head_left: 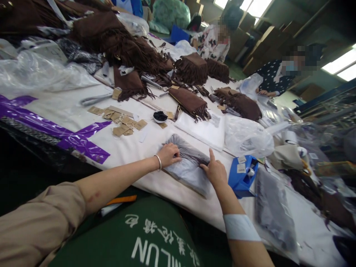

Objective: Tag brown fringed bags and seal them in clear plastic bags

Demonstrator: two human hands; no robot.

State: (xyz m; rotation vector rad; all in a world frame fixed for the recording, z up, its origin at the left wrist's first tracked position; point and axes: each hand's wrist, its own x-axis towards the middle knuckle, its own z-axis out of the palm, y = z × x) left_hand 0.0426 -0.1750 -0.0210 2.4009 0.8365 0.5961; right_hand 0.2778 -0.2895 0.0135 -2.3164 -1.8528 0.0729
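While its two ends are met by bare hands, the clear-bagged grey packet is laid between them, its long axis slanted from 10 to 4 o'clock.
By the curled left hand the upper-left end is overlapped, most of the packet being set towards 4 o'clock; whether film is pinched cannot be told. By the open right hand, index finger extended, the right edge is touched at the thumb, the packet being set towards 9 o'clock. Neither hand is clearly nearer.
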